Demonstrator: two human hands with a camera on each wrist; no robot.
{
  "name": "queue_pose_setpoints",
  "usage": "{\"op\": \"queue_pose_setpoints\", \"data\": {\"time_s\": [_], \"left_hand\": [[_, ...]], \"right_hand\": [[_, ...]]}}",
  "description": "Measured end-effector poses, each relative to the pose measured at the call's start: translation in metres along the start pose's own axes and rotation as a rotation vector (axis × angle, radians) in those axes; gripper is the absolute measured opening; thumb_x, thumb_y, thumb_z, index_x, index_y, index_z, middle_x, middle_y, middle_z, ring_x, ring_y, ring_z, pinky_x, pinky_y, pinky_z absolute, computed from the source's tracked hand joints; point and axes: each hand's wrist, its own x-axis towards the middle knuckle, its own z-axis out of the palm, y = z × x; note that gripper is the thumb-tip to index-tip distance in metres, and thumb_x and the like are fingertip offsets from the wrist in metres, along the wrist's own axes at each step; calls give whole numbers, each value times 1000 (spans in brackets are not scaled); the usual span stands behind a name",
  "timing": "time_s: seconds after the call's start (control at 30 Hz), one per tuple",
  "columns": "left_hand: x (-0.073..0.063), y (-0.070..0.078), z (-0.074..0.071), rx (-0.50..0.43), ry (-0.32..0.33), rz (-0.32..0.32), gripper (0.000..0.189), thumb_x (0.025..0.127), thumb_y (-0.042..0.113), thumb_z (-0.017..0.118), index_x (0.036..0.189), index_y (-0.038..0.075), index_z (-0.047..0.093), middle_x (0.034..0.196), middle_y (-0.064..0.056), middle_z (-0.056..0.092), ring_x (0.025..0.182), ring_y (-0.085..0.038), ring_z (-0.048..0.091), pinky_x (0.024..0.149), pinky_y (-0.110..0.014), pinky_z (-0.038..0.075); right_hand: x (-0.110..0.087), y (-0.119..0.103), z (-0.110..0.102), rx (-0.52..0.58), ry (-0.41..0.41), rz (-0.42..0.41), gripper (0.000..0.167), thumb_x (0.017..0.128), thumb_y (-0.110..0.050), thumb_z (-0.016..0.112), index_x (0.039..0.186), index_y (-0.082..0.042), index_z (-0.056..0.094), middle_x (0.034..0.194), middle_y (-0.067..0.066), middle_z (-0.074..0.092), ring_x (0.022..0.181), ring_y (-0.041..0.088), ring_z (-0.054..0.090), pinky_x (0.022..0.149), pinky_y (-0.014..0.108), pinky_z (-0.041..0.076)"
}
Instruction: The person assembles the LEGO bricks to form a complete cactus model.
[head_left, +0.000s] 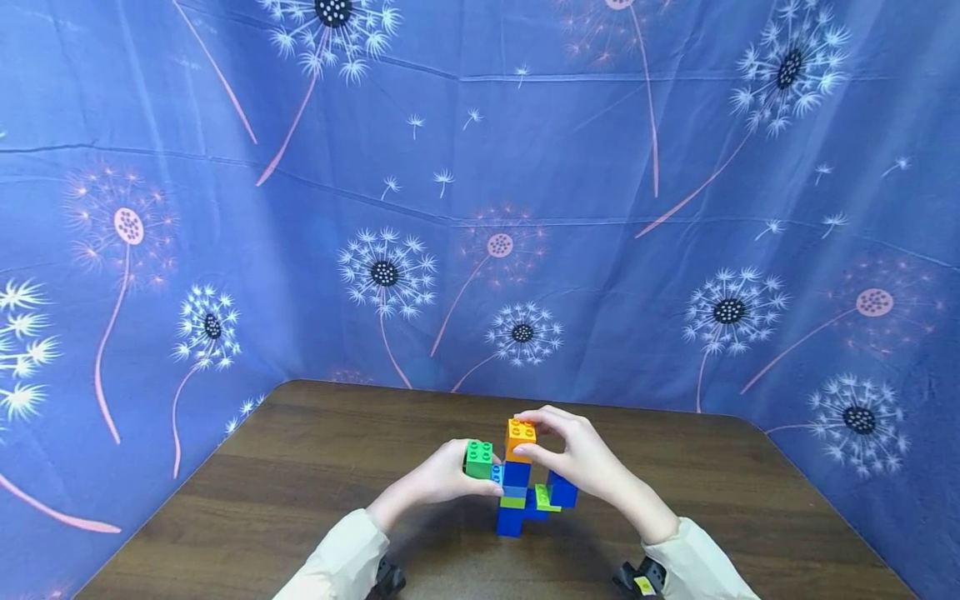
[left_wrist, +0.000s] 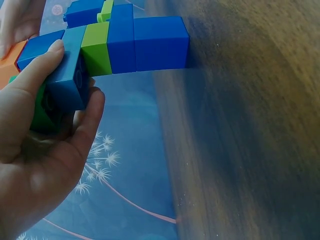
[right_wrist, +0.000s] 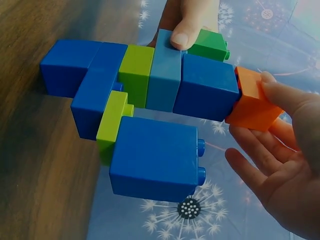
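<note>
A built figure of toy building bricks stands upright on the table. Its column rises from a dark blue base brick (head_left: 509, 523) through lime and light blue bricks (right_wrist: 165, 72) to a dark blue brick (right_wrist: 207, 86). On top sits an orange brick (head_left: 521, 440), pinched between thumb and fingers of my right hand (head_left: 581, 450); a sliver of studs shows beneath it in the right wrist view. My left hand (head_left: 444, 477) grips the light blue brick's outer end, thumb in front, fingers behind. A green brick (head_left: 479, 458) stands on that end.
To the right, a side arm carries a thin lime brick (right_wrist: 112, 122) and a large dark blue brick (right_wrist: 154, 155). The wooden table (head_left: 315, 450) extends around the figure, with a blue dandelion-print cloth (head_left: 600, 275) hanging behind it.
</note>
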Motion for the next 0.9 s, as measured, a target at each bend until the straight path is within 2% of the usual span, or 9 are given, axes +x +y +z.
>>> {"op": "queue_pose_setpoints", "data": {"time_s": [0.3,0.53,0.77,0.9], "left_hand": [[1,1,1,11,-3,-3,32,78,28,76,101,9,65,84,4,67,68,-5,58,64,-22,50],[-2,0,-1,9,-5,1,31,78,28,76,100,8,66,83,4,67,67,-5,58,64,-22,51],[-1,2,-1,9,1,-2,32,79,27,76,101,8,65,84,3,67,66,-5,59,64,-22,52],[0,3,0,8,0,-1,32,79,27,76,101,8,65,85,2,67,67,-5,59,65,-22,52]], "right_hand": [[-3,4,0,8,1,8,37,84,-32,69,117,-16,63,103,-8,65,89,6,62,81,26,53],[-4,3,5,7,18,-17,38,82,-27,72,117,-14,62,102,-5,64,88,9,61,80,32,54],[-4,3,4,0,15,-11,40,82,-27,72,118,-12,62,101,-6,64,87,6,60,80,26,53],[-3,3,1,-11,15,-22,39,81,-26,73,118,-15,62,102,-8,63,88,5,59,80,27,54]]}}
